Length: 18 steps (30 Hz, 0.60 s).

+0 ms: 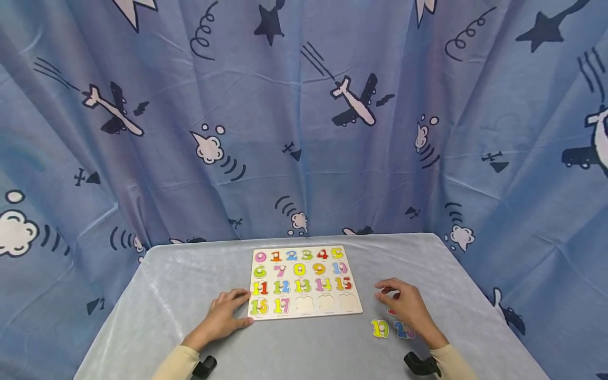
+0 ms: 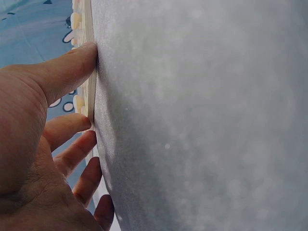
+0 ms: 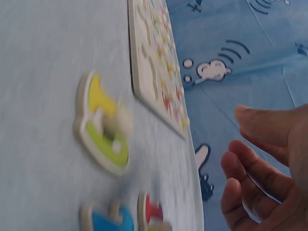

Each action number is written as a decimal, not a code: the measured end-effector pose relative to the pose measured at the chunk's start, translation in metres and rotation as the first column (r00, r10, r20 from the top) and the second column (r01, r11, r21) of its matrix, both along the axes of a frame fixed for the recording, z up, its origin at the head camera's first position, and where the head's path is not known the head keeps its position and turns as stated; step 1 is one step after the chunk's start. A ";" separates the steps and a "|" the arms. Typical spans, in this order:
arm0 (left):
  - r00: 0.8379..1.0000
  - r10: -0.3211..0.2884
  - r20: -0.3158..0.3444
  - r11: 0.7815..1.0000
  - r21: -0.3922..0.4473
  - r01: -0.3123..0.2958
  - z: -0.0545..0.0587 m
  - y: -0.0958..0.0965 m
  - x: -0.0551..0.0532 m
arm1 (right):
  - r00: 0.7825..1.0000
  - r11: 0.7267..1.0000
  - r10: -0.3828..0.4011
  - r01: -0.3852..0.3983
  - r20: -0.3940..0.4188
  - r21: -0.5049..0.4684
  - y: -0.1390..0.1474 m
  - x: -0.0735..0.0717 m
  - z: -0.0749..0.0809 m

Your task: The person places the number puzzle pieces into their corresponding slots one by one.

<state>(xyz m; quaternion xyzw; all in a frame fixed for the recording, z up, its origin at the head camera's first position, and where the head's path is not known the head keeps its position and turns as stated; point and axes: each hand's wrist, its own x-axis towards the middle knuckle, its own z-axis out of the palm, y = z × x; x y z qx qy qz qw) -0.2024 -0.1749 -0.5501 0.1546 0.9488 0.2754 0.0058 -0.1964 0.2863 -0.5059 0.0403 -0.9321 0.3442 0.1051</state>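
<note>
A wooden number puzzle board (image 1: 291, 318) lies on the table with knobbed number pieces from 0 to 17 in its rows. Three bare recesses show at the right of its bottom row. My left hand (image 1: 227, 315) rests at the board's left edge, thumb (image 2: 72, 70) and fingertips against its side. To the right, my right hand (image 1: 409, 306) hovers over loose pieces, fingers loosely bent and holding nothing. Below it lie a yellow-green 19 piece (image 1: 380, 328) and a blue piece (image 1: 401, 331). A red piece (image 1: 391, 312) is mostly hidden by that hand.
A pale grey cloth covers the table (image 1: 304, 353). Behind it hangs a blue curtain (image 1: 266, 158) printed with airplanes, clouds and stars. Black straps (image 1: 421, 364) sit at both wrists, by the cream sleeves (image 1: 453, 364).
</note>
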 end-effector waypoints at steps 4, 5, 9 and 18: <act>1.000 0.001 0.004 1.000 0.011 -0.001 0.000 0.001 0.001 | 1.000 0.999 -0.022 0.023 -0.022 0.039 0.015 0.005 -0.002; 1.000 0.002 0.006 1.000 0.011 -0.002 0.001 0.001 0.001 | 0.999 0.999 -0.023 0.024 -0.029 0.046 0.018 0.006 -0.003; 1.000 0.002 0.011 1.000 0.006 -0.002 0.001 0.001 0.001 | 0.998 0.997 -0.023 0.027 -0.062 0.065 0.028 0.010 -0.007; 1.000 -0.002 -0.008 1.000 -0.002 0.002 0.001 0.000 0.000 | 0.989 0.995 -0.004 0.019 -0.151 0.097 0.046 0.018 -0.017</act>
